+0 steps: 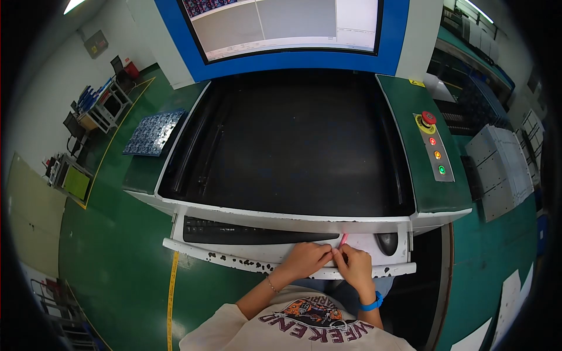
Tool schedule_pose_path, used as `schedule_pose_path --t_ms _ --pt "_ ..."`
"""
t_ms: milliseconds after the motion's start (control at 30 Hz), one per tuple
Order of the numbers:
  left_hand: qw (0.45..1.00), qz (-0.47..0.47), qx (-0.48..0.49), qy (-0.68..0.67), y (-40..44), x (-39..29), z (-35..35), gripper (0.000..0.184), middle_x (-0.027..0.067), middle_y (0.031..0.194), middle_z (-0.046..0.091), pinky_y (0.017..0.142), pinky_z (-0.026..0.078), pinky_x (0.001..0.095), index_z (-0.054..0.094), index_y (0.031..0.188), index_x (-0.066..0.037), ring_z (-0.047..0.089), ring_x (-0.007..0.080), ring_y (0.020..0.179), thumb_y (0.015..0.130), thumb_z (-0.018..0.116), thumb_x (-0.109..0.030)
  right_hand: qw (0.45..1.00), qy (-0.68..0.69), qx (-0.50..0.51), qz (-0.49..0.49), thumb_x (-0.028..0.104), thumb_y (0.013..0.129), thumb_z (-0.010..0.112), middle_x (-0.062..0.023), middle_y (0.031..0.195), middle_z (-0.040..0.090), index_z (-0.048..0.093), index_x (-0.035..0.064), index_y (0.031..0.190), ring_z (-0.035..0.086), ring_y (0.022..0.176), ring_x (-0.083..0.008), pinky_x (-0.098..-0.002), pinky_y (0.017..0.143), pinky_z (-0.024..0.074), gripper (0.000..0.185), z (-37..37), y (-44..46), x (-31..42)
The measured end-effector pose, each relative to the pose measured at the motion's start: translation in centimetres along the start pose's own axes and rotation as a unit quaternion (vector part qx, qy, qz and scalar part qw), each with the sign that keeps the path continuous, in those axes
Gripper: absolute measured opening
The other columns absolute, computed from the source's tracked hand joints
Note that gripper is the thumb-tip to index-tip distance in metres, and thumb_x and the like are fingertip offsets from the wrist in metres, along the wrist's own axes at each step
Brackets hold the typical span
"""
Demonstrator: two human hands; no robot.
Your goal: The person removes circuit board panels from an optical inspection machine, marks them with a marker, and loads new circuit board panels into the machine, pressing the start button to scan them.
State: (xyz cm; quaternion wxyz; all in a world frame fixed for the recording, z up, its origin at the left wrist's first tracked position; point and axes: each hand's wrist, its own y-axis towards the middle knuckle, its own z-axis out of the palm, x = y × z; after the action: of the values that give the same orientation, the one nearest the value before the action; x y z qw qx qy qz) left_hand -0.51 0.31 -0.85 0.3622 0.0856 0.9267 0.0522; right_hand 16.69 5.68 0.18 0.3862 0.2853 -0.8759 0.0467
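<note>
Both hands meet over the white pull-out tray (246,250), near its front edge. My left hand (307,259) has its fingers pressed together, its fingertips touching or nearly touching those of my right hand (353,263). What lies between the fingertips is too small to make out. A pink stick-like item (344,238) shows just beyond my right hand's curled fingers; whether it is held or lies on the tray is unclear. To the left lies a black keyboard (252,233), and a black mouse (387,243) is on the right.
Behind the tray is a machine with a dark bed (293,146) and a blue-framed monitor (293,23). A patterned panel (153,133) rests on its left side. A red emergency button (428,119) and three lit buttons (437,155) sit at the right.
</note>
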Motion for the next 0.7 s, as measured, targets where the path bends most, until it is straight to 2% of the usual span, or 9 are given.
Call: schedule_pose_path --t_ms 700 --pt "1.000 0.003 -0.002 0.004 0.02 0.07 0.06 0.028 0.0142 0.063 0.060 0.055 0.047 0.0450 0.058 0.077 -0.006 0.062 0.0344 0.060 0.094 0.057 -0.029 1.000 -0.005 0.000 -0.003 0.029 0.091 0.063 -0.0130 0.060 0.061 0.060 0.0063 0.071 0.060 0.054 -0.0349 -0.0414 0.049 0.0434 0.030 0.15 -0.08 -0.16"
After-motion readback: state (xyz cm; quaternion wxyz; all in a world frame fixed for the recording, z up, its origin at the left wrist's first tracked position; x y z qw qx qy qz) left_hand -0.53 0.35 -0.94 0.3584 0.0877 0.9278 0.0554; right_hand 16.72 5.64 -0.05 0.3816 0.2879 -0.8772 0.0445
